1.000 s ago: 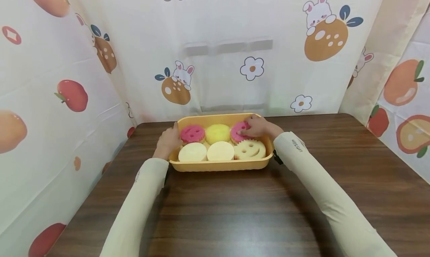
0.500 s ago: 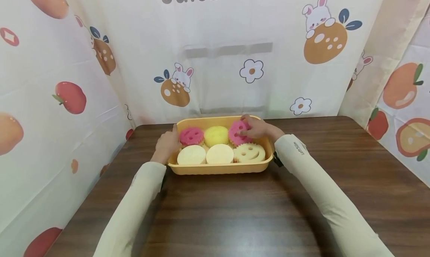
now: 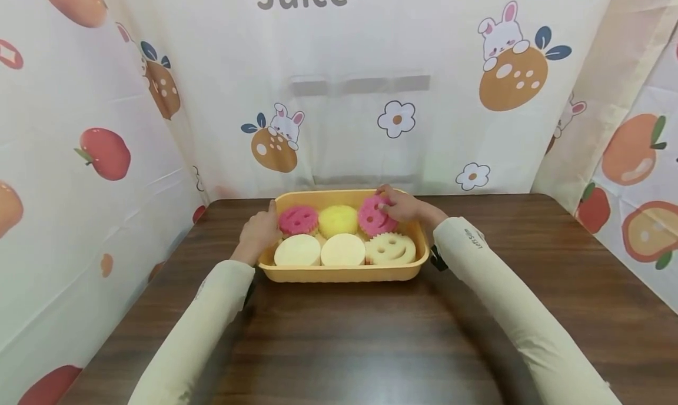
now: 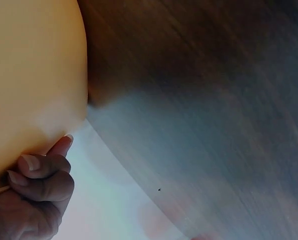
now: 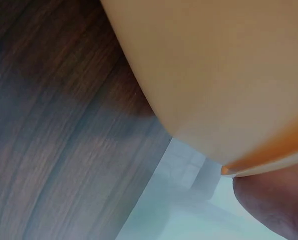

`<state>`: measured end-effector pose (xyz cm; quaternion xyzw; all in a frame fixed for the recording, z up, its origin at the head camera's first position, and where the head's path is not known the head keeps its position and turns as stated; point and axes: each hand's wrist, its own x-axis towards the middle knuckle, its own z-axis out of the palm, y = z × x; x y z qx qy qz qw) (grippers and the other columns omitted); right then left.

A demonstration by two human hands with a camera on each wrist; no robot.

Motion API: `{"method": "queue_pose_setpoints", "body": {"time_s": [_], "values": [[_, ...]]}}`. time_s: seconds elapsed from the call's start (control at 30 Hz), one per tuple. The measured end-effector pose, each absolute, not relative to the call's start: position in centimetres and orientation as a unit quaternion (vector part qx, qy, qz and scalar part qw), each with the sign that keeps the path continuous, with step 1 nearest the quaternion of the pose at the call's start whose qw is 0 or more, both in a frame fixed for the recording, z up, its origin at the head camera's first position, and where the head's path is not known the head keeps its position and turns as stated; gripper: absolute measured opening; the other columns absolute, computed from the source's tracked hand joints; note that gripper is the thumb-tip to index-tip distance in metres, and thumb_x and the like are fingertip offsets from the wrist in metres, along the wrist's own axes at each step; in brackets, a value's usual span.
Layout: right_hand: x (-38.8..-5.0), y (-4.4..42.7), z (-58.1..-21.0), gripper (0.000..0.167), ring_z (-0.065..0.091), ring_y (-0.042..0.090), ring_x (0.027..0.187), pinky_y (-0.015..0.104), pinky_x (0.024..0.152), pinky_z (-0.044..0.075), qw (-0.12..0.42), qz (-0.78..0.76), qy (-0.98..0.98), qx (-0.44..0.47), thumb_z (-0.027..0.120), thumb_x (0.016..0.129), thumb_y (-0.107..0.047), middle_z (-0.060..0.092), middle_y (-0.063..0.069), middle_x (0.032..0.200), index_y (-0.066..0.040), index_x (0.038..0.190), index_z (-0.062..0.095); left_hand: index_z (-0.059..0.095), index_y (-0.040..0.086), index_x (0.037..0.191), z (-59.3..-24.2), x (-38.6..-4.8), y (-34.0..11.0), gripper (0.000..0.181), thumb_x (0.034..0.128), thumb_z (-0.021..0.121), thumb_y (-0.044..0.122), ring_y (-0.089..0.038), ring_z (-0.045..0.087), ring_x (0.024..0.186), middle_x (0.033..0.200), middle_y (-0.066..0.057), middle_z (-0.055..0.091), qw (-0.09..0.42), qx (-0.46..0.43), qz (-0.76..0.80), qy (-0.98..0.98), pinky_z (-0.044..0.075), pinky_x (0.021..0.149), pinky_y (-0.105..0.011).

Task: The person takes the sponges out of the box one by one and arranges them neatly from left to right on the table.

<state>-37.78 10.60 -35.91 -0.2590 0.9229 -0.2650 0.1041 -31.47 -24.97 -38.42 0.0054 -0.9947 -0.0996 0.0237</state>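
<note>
In the head view, a yellow tray (image 3: 339, 275) sits near the back edge of the brown table (image 3: 328, 334), holding six round sponges in two rows. The back row has a left pink sponge (image 3: 299, 221), a yellow sponge (image 3: 338, 221) and a right pink sponge (image 3: 375, 216), tilted; the front row has two plain cream sponges (image 3: 298, 251) and a smiling cream sponge (image 3: 392, 250). The right hand (image 3: 405, 207) reaches over the right end, thumb and fingers pinching the right pink sponge. The left hand (image 3: 258, 234) is at the left end, its curled fingers mostly hidden here. Wood stretches in front and to both sides; a printed cloth (image 3: 344, 46) rises close behind.

The left wrist view shows those fingers bent against the tray's outer wall, gripping its rim, with table alongside.

The right wrist view shows the opposite outer wall and table beside it; part of the hand appears under the rim, fingers out of sight.
</note>
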Motion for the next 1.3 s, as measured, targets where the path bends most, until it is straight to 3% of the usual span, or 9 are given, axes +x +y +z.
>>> {"method": "queue_pose_setpoints", "body": {"time_s": [0.1, 0.23, 0.33, 0.57, 0.87, 1.3], "values": [[-37.7, 10.7, -35.7, 0.042, 0.052, 0.031, 0.11, 0.044, 0.099, 0.043, 0.108, -0.269, 0.921, -0.26, 0.044, 0.104, -0.019, 0.053, 0.021, 0.126, -0.007, 0.143, 0.031, 0.015, -0.006, 0.156, -38.4, -31.4, -25.0, 0.08, 0.0929, 0.058, 0.019, -0.038, 0.068, 0.09, 0.117, -0.028, 0.066, 0.02, 0.003, -0.1, -0.995, 0.057, 0.08, -0.053], [-37.9, 10.7, -35.3, 0.039, 0.052, 0.028, 0.097, 0.033, 0.082, 0.045, 0.125, -0.284, 0.918, -0.248, 0.042, 0.105, -0.018, 0.052, 0.019, 0.115, -0.008, 0.14, 0.031, 0.016, -0.007, 0.155, -38.3, -31.4, -24.9, 0.08, 0.0925, 0.058, 0.019, -0.04, 0.068, 0.091, 0.116, -0.029, 0.065, 0.025, 0.002, -0.097, -0.995, 0.056, 0.08, -0.054], [-38.1, 10.6, -34.7, 0.037, 0.051, 0.028, 0.101, 0.029, 0.077, 0.044, 0.13, -0.299, 0.914, -0.241, 0.04, 0.105, -0.018, 0.049, 0.019, 0.122, -0.009, 0.14, 0.03, 0.016, -0.007, 0.155, -38.3, -31.3, -24.8, 0.081, 0.0919, 0.059, 0.02, -0.041, 0.068, 0.094, 0.118, -0.029, 0.064, 0.027, 0.003, -0.099, -0.995, 0.056, 0.084, -0.055], [-37.9, 10.4, -33.3, 0.041, 0.049, 0.032, 0.117, 0.035, 0.091, 0.045, 0.121, -0.296, 0.915, -0.246, 0.04, 0.105, -0.018, 0.047, 0.026, 0.137, -0.005, 0.143, 0.03, 0.015, -0.006, 0.155, -38.5, -31.3, -24.8, 0.082, 0.092, 0.058, 0.022, -0.042, 0.068, 0.095, 0.116, -0.03, 0.065, 0.025, 0.006, -0.101, -0.995, 0.055, 0.084, -0.055], [-38.1, 9.8, -32.5, 0.048, 0.043, 0.035, 0.132, 0.05, 0.114, 0.035, 0.112, -0.279, 0.923, -0.241, 0.036, 0.103, -0.018, 0.041, 0.023, 0.15, -0.006, 0.148, 0.03, 0.014, -0.009, 0.155, -38.3, -31.6, -25.1, 0.082, 0.0915, 0.059, 0.019, -0.041, 0.069, 0.086, 0.112, -0.029, 0.067, 0.03, -0.004, -0.081, -0.996, 0.056, 0.077, -0.054], [-38.3, 10.0, -32.1, 0.047, 0.045, 0.039, 0.133, 0.051, 0.113, 0.034, 0.078, -0.27, 0.934, -0.218, 0.029, 0.1, -0.019, 0.045, 0.025, 0.147, -0.006, 0.144, 0.034, 0.013, -0.006, 0.156, -37.9, -31.2, -24.6, 0.085, 0.0911, 0.062, 0.021, -0.044, 0.067, 0.099, 0.116, -0.031, 0.064, 0.017, 0.012, -0.098, -0.995, 0.055, 0.087, -0.056]]}}
